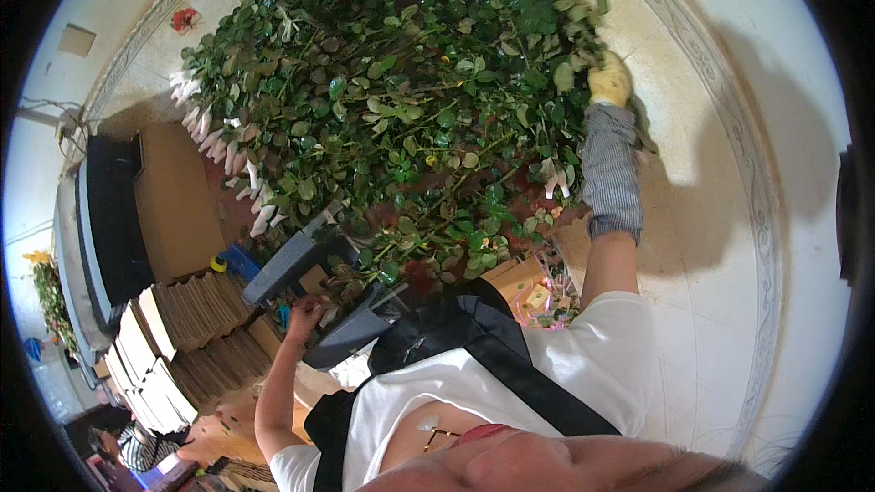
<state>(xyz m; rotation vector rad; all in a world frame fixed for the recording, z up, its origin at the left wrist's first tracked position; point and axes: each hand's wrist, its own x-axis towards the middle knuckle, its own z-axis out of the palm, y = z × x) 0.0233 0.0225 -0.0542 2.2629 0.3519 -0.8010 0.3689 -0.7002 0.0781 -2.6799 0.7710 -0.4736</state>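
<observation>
A broad heap of leafy green rose stems [392,109] spreads in front of me. Pale pinkish sleeves [214,146] cover the flower ends along its left side. My right hand [609,80], in a yellow glove with a grey striped cuff, reaches to the heap's right edge and is closed on a leafy rose stem; leaves hide part of its fingers. Bare and curled, my left hand [305,317] is between the grey arms of a stand [290,269], close to my body. Its fingers are closed by something pale and small that I cannot make out.
Left of me, flat cardboard pieces [196,310] are stacked, with a large open brown box [178,200] beyond. A blue tape dispenser [239,261] lies by the stand. Another person [141,446] is at the lower left. A red flower [184,20] lies on the tiled floor.
</observation>
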